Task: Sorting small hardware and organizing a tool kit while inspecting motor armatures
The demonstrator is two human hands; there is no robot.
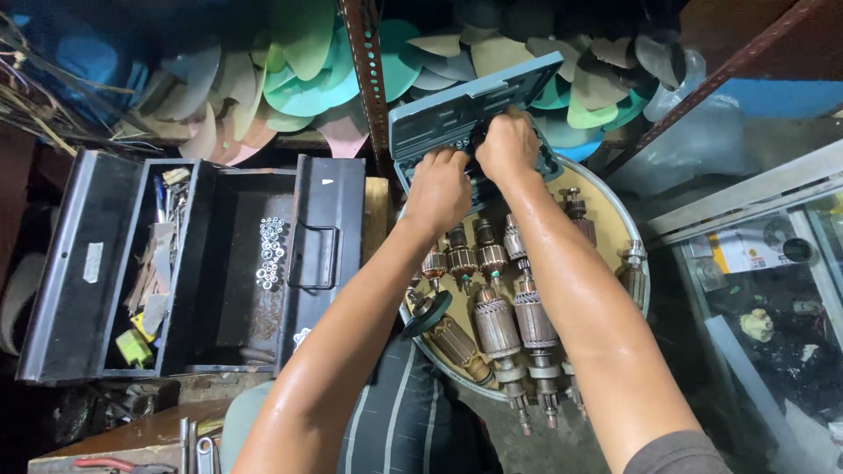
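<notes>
The open black metal toolbox (pixel 228 263) sits left. Both hands, left hand (pixel 436 189) and right hand (pixel 507 145), clutch the grey-blue plastic socket case (pixel 457 114) above a round tray (pixel 634 263) of copper-wound motor armatures (pixel 496 320); tilted, it could spill.

We see a repair workshop for electric motors and fans. At centre, a round tray (pixel 629 226) holds many wound motor armatures (pixel 496 323). At left, an open black metal toolbox (pixel 189 268) contains hand tools and loose sockets (pixel 271 251). Along the top, stacked plastic fan blades (pixel 307 70) fill a slotted-angle rack (pixel 367 79). At right stands a glass display case (pixel 764 290).
</notes>
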